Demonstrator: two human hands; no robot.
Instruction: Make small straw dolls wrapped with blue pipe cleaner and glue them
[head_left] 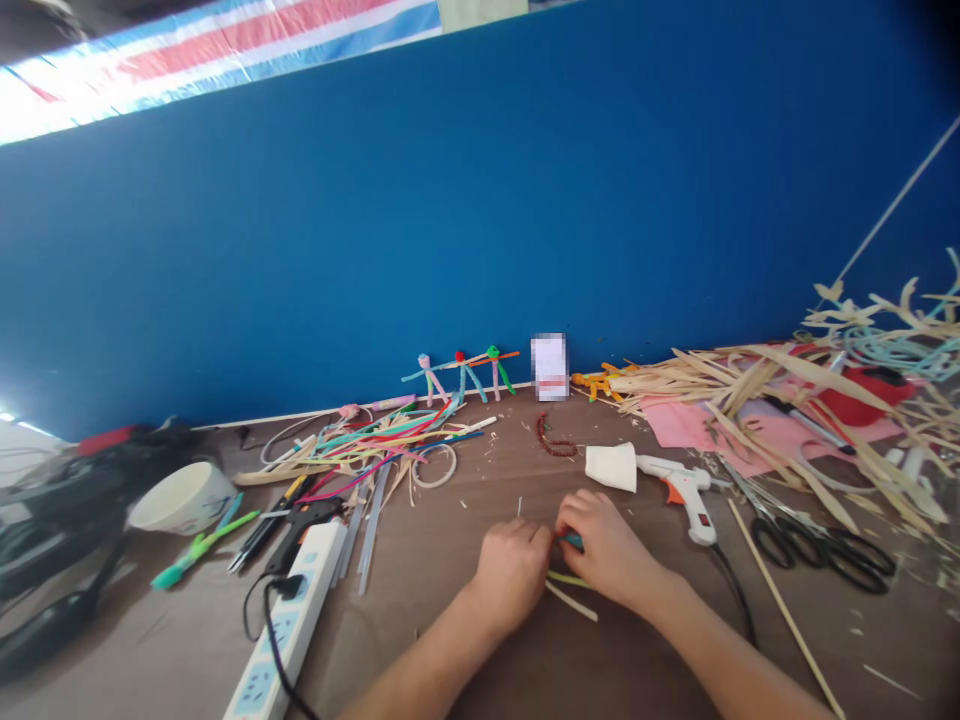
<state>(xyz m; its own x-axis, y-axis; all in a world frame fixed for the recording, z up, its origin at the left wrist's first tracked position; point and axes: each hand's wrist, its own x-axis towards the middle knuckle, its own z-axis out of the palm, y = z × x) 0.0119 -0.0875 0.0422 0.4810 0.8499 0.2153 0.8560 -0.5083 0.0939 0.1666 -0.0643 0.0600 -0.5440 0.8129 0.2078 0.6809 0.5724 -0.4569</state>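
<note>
Close together over the brown tabletop, my left hand (512, 568) and my right hand (606, 548) both have their fingers pinched. Between them shows a short teal pipe cleaner (573, 541), its ends hidden by my fingers. A yellow-green pipe cleaner (568, 578) and a cream one (574, 602) stick out below, beside my left hand. At the back stand three small pipe-cleaner figures (461, 376) by the blue partition. Just beyond my right hand lie a white paper cup (611, 467) on its side and a white glue gun (686, 492).
Left are a white power strip (289, 625), a black glue gun (304, 525), a white bowl (184, 498) and loose pipe cleaners (360, 440). Right are scissors (832, 550), a thin stick (784, 605) and piled pale strips (739, 385). A dark red beaded string (553, 443) lies behind my hands.
</note>
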